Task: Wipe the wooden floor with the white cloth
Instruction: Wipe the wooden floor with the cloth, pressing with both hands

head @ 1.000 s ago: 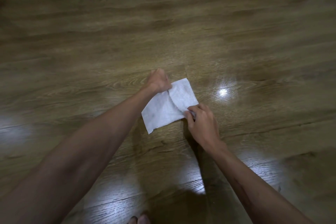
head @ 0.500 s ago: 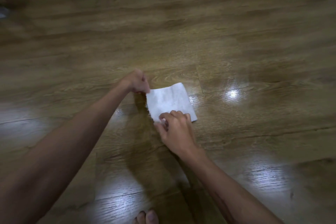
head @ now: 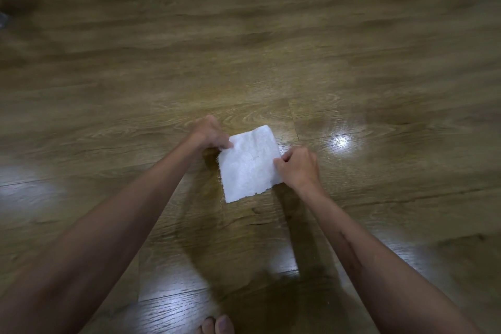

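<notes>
A white cloth (head: pixel 248 164), roughly rectangular with a frayed left and lower edge, is spread just above the glossy wooden floor (head: pixel 271 43) in the middle of the view. My left hand (head: pixel 210 131) pinches its upper left corner. My right hand (head: pixel 298 168) pinches its right edge, with the fingertips curled over the cloth. Both forearms reach in from the bottom corners. The cloth's far right corner is hidden behind my right hand.
Bright light reflections lie on the planks, one (head: pixel 341 141) just right of the cloth. Bare toes (head: pixel 217 325) show at the bottom edge. A dim object (head: pixel 3 19) sits at the far left edge.
The cloth has been unfolded to a larger sheet. My right hand has shifted from its lower edge to its right edge. My left hand keeps the upper left corner.
</notes>
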